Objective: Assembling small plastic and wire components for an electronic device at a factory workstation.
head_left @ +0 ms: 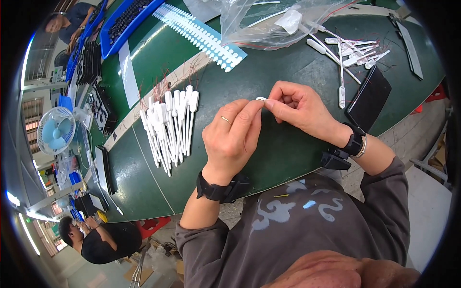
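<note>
My left hand (229, 137) and my right hand (305, 109) meet over the green table, both with fingers pinched together. Between their fingertips shows the tip of a small white plastic piece (261, 99); my fingers cover the rest of it. A thin reddish wire hangs by my left palm. Left of my left hand lies a bundle of white plastic sticks (165, 122) with wide heads and fine red wires at the far end. More white wired sticks (353, 55) lie scattered beyond my right hand, beside a black flat panel (370, 98).
A blue sheet of white stickers (206, 41) and a clear plastic bag (261, 29) lie at the far side. A blue tray (106, 41) holds dark parts. Further left are a fan (56, 130) and a seated person (110, 242); another person (74, 21) is at the upper left.
</note>
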A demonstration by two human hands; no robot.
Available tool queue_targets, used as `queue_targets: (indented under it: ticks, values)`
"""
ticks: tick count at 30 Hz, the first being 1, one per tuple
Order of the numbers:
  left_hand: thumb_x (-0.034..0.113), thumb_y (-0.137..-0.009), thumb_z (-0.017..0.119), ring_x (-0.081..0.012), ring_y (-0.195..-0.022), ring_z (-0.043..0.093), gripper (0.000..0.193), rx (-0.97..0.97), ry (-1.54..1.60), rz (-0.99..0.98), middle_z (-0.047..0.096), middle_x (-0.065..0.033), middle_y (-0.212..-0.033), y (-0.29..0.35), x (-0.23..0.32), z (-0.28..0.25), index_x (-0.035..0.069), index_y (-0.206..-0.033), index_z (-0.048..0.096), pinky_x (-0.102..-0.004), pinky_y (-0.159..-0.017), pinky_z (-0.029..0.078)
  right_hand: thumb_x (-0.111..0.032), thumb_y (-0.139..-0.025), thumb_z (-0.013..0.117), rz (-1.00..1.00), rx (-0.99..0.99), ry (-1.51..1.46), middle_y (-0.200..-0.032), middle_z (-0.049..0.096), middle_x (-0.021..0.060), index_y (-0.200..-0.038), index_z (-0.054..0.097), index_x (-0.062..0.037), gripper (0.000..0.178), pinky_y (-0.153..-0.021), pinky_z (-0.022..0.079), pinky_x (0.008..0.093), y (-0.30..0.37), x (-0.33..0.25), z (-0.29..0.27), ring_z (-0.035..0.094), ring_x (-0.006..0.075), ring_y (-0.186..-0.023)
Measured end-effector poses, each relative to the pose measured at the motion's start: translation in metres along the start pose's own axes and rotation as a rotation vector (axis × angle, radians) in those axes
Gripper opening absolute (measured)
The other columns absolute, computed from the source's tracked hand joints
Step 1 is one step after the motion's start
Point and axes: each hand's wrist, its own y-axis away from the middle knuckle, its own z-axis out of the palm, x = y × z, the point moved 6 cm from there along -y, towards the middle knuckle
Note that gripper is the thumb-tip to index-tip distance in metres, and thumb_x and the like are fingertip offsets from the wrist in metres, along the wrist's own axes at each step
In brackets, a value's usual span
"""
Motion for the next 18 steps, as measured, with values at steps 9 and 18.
queue_targets:
  ticks: [9,18]
  values:
    - [-0.006,-0.085,0.069,-0.0125,-0.083,0.067,0.02,0.004,0.72,-0.698,0.067,-0.006,-0.092,0.015,-0.022,0.018,-0.001,-0.104,0.066,-0.0248,-0.07,0.058,-0.014,-0.097,0.063,0.04,0.013,0.072,-0.075,0.053,-0.0068,-0.088,0.057,-0.0045,0.014,-0.058,0.038,0.0165,0.004,-0.002,-0.005,0.047,-0.0021,-0.067]
    - [-0.005,-0.086,0.068,-0.013,-0.081,0.068,0.015,-0.057,0.643,-0.692,0.069,-0.0077,-0.094,0.009,-0.025,0.015,-0.002,-0.101,0.068,-0.0247,-0.07,0.058,-0.013,-0.094,0.065,0.022,0.035,0.172,-0.071,0.05,-0.009,-0.083,0.057,-0.0046,0.016,-0.052,0.032,0.017,0.004,-0.009,-0.008,0.041,-0.0032,-0.062]
